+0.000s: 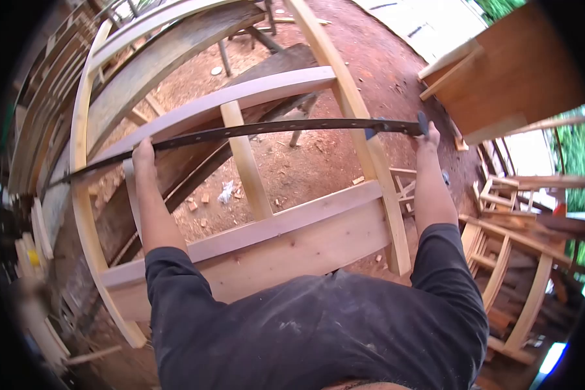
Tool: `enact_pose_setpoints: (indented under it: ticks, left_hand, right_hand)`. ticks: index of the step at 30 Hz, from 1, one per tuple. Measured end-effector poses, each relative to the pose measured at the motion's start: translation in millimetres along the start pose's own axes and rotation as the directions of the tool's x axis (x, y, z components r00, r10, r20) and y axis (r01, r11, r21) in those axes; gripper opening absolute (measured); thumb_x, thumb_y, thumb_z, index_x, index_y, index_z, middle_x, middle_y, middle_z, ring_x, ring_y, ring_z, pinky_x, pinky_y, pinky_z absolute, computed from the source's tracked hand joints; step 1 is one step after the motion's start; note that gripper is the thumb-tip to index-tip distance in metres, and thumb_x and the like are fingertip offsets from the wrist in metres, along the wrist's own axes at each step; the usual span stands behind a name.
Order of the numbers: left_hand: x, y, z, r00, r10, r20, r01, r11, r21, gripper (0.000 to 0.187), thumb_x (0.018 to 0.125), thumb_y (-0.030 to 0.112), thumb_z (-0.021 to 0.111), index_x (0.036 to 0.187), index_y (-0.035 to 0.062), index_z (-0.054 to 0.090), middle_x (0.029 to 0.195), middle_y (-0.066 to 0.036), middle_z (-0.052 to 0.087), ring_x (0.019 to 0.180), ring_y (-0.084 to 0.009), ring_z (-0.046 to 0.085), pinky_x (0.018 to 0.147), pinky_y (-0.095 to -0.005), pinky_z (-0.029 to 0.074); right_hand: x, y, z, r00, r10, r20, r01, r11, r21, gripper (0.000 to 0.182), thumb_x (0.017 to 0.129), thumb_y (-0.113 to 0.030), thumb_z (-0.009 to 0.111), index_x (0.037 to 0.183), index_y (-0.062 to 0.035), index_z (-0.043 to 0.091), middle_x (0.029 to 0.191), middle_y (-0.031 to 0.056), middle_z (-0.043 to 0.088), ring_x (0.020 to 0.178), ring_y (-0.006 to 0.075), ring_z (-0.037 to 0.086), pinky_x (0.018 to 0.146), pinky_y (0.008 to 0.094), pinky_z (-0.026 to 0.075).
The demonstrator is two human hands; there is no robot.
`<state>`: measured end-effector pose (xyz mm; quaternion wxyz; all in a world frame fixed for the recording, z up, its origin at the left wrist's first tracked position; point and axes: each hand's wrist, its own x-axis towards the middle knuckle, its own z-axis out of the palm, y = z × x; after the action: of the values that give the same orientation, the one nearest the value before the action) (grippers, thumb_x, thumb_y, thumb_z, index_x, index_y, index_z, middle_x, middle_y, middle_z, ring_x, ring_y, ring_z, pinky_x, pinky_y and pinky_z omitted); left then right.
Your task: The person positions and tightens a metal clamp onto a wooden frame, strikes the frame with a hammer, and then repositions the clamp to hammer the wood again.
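Note:
A long dark bar clamp [273,127] with a row of holes lies across a pale wooden frame [357,136], spanning both side posts. My left hand [144,155] is closed around the bar toward its left part, near the left post. At the bar's right end, just outside the right post, my right hand [429,136] grips the clamp by its end fitting; its fingers are partly hidden. A bluish jaw [374,128] sits on the bar by the right post. The frame has a curved rail [273,83], a short upright [244,162] and a wide lower board [299,250].
Old planks [169,55] on supports run beneath and behind the frame. Wood shavings and offcuts litter the reddish dirt floor [396,58]. A brown panel [513,71] stands at upper right, wooden frames [500,273] at lower right. Stacked slats [49,97] line the left side.

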<state>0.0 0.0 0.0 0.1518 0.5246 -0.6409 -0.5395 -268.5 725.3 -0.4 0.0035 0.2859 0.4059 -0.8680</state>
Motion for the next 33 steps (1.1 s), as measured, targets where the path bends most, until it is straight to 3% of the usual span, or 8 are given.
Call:
enact_pose_setpoints:
  ticks: [3,9,12,16,23,29,31,33]
  left_hand:
    - [39.6,-65.2,45.0,0.995,0.083,-0.048,-0.088,0.989,-0.115,0.043,0.086,0.048,0.059,0.108,0.0113,0.065,0.073,-0.002,0.052,0.054,-0.0141,0.046,0.047,-0.0322,0.034]
    - [-134.8,16.1,50.7,0.998,-0.007,-0.062,-0.008,0.974,-0.227,0.05,0.089,0.058,0.062,0.1,0.0093,0.067,0.076,-0.001,0.053,0.055,-0.0115,0.044,0.044,-0.0261,0.028]
    - [-188.8,-30.7,93.6,0.947,0.318,0.044,-0.316,0.948,-0.041,0.039,0.092,0.038,0.066,0.07,0.0054,0.062,0.057,0.003,0.045,0.049,-0.0101,0.038,0.045,-0.0288,0.028]
    - [-315.6,-60.2,157.1,0.716,0.655,0.242,-0.666,0.744,-0.042,0.043,0.089,0.021,0.07,0.055,-0.0005,0.054,0.056,0.0,0.051,0.055,-0.0084,0.045,0.049,-0.0309,0.036]
    - [-391.5,-67.1,261.5,0.782,0.622,-0.045,-0.587,0.758,0.283,0.049,0.081,0.042,0.068,0.063,-0.0042,0.063,0.067,-0.018,0.068,0.064,-0.031,0.065,0.066,-0.0459,0.05]
    - [-402.7,-59.8,278.0,0.869,0.439,-0.226,-0.376,0.885,0.274,0.05,0.077,0.045,0.068,0.071,-0.0043,0.067,0.073,-0.022,0.069,0.073,-0.0358,0.068,0.074,-0.0474,0.051]
    - [-397.8,-61.0,272.6,0.834,0.543,-0.093,-0.493,0.811,0.317,0.05,0.077,0.045,0.068,0.07,-0.0042,0.066,0.072,-0.022,0.069,0.074,-0.0345,0.069,0.075,-0.045,0.051]
    - [-408.7,-54.4,270.8,0.842,0.53,-0.1,-0.484,0.824,0.295,0.048,0.076,0.044,0.068,0.073,-0.0043,0.067,0.07,-0.021,0.068,0.075,-0.0329,0.069,0.075,-0.0426,0.052]
  right_hand:
    - [-51.1,-52.4,-24.3,0.988,-0.003,-0.152,-0.039,0.962,-0.272,0.047,0.1,-0.049,0.048,0.115,-0.006,0.057,0.102,0.0146,0.062,0.085,0.0298,0.059,0.076,0.0452,0.049]
    - [-192.0,-40.4,-200.5,0.968,-0.163,0.191,0.247,0.482,-0.841,0.027,0.097,-0.025,0.059,0.114,-0.0039,0.061,0.088,0.0018,0.06,0.074,0.0109,0.058,0.057,0.0226,0.045]
    - [-253.9,-16.6,-383.2,0.946,-0.259,-0.196,0.051,0.713,-0.699,0.034,0.094,-0.034,0.063,0.117,-0.0085,0.06,0.089,0.0035,0.061,0.073,0.0132,0.055,0.058,0.0318,0.048]
    - [-391.0,69.2,-621.6,0.514,-0.128,-0.848,-0.312,0.893,-0.324,0.039,0.091,-0.032,0.063,0.12,-0.0057,0.06,0.09,0.0059,0.068,0.076,0.0238,0.065,0.063,0.0384,0.053]
    - [-510.6,102.1,-750.0,0.756,0.017,-0.654,-0.652,-0.072,-0.755,0.032,0.092,-0.033,0.062,0.105,-0.0044,0.068,0.092,0.0078,0.069,0.079,0.0261,0.065,0.07,0.0388,0.053]
    - [-372.6,47.6,-794.2,0.886,0.204,-0.417,-0.461,0.498,-0.735,0.035,0.094,-0.041,0.059,0.101,-0.0081,0.067,0.088,0.0073,0.066,0.074,0.027,0.063,0.067,0.0399,0.051]
    - [-315.6,8.0,-719.5,0.681,0.414,-0.604,-0.483,0.874,0.054,0.034,0.097,-0.043,0.055,0.107,-0.0113,0.061,0.085,0.0065,0.063,0.067,0.0245,0.059,0.063,0.0405,0.049]
    - [-257.4,-36.3,-692.7,0.731,0.369,-0.574,-0.467,0.884,-0.026,0.032,0.098,-0.041,0.052,0.111,-0.0123,0.059,0.082,0.0049,0.061,0.066,0.023,0.057,0.064,0.0411,0.049]
